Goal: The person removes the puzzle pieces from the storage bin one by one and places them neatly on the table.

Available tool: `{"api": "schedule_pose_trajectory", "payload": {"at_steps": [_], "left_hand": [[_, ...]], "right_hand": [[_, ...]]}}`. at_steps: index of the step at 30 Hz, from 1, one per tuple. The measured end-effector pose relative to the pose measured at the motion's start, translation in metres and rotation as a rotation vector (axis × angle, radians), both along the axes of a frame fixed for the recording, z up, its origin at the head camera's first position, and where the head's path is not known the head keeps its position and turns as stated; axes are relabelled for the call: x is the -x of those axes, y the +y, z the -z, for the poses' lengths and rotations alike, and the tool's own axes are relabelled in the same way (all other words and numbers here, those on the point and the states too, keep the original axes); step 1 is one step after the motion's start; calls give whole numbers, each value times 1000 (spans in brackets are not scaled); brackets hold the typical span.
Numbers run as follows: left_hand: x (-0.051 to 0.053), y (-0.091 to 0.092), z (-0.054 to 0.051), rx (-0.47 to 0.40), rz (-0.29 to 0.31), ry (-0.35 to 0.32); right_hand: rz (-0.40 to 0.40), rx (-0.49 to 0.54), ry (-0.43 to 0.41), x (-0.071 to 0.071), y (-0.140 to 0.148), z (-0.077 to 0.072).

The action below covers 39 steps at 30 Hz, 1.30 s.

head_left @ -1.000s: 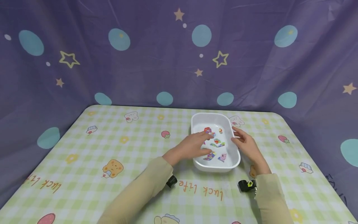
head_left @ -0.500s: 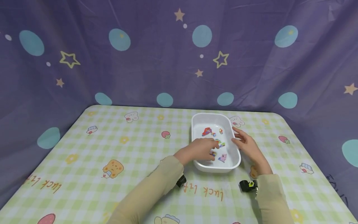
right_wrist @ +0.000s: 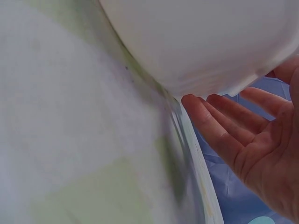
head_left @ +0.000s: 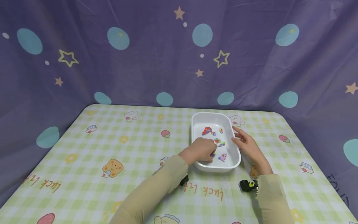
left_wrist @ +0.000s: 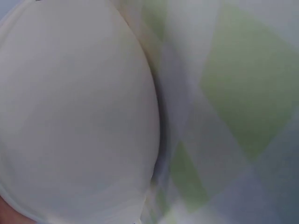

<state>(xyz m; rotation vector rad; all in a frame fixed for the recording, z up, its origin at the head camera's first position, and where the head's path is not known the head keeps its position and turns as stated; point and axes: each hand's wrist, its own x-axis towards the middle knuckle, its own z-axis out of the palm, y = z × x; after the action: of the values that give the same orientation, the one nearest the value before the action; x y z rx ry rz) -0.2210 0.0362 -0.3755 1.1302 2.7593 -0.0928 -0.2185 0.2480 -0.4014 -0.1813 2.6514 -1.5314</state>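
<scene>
A white rectangular tray (head_left: pixel 237 161) with rounded corners holds several small, flat, brightly printed pieces of irregular shape. My left hand (head_left: pixel 199 150) reaches over its left wall, with curled fingers and thumb at a multicoloured piece (head_left: pixel 213 154), pinching it; the hand covers part of it. Close by lie a pink piece (head_left: pixel 222 157) and a green and red piece (head_left: pixel 217 141). Farther back is a red piece (head_left: pixel 207 130). My right hand (head_left: pixel 249 147) touches the tray's right side with extended fingers, seen in the right wrist view against the white wall (right_wrist: pixel 210 42). The left wrist view shows only the tray's outside (left_wrist: pixel 79 112).
A green and white checked cloth (head_left: pixel 134 174) with cartoon prints covers the table. A purple curtain (head_left: pixel 156 62) hangs behind and at the sides. Black wrist devices show at both cuffs, one (head_left: pixel 247 185) by the right sleeve.
My left hand has moved right and toward me inside the tray, from spread fingers to fingers curled down at the multicoloured piece. The right hand stays at the tray's right side.
</scene>
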Motion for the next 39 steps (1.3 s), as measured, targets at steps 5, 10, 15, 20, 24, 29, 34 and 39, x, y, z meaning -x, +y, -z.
{"api": "schedule_pose_trajectory", "payload": {"at_steps": [5, 10, 15, 20, 24, 29, 34, 39], "left_hand": [[1, 1, 0, -7, -8, -26], [1, 1, 2, -8, 4, -29], [1, 1, 3, -27, -1, -38], [1, 0, 2, -42, -36, -87], [2, -1, 1, -61, -41, -88], [3, -2, 2, -114, -13, -64], [6, -4, 1, -187, -1, -88], [8, -5, -2, -261, 6, -102]], "right_hand": [[-11, 12, 5, 2, 1, 0], [-26, 29, 1, 3, 2, 0], [-28, 46, 2, 3, 3, 0], [-26, 49, -9, 4, 3, 3], [-26, 47, -13, 7, 4, 5], [-31, 51, -8, 8, 5, 7], [-36, 73, -15, 7, 5, 8], [-39, 90, -19, 6, 5, 7]]}}
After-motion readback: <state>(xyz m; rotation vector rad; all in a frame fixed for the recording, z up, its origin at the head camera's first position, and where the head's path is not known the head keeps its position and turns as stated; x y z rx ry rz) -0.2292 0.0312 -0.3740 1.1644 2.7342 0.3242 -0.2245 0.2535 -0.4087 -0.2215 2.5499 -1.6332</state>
